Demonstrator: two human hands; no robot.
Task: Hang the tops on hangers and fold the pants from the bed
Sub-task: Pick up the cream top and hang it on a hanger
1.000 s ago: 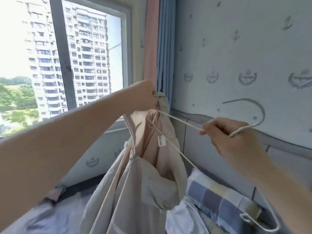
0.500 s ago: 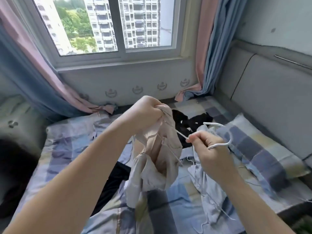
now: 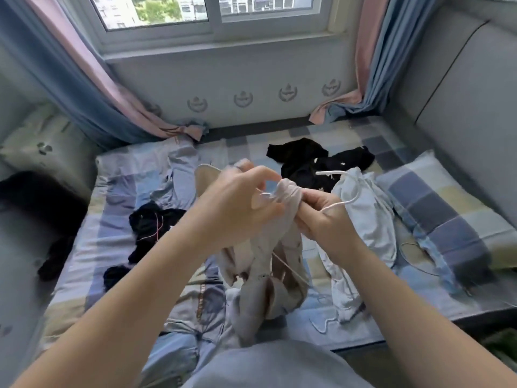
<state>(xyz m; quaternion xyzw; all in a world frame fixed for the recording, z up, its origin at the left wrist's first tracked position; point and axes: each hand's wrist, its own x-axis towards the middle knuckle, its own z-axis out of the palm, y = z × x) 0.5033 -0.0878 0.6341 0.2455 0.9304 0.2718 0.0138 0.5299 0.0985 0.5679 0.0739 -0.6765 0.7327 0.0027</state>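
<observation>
Since half a second ago the hands are closing together. The left hand (image 3: 237, 203) is curling its fingers round the bunched neck of the beige top (image 3: 268, 264). The right hand (image 3: 321, 219), touching that bunch, is gripping the wire of the white hanger (image 3: 340, 203), whose hook is sticking out to the right of the top. The top is hanging from both hands over the bed (image 3: 117, 191). Just right of the top a pale blue garment (image 3: 369, 228) is lying; beyond the top, black clothes (image 3: 313, 161); left of it, a black heap (image 3: 151, 222). Bare sheet is showing further left, up to the curtain (image 3: 92, 88).
</observation>
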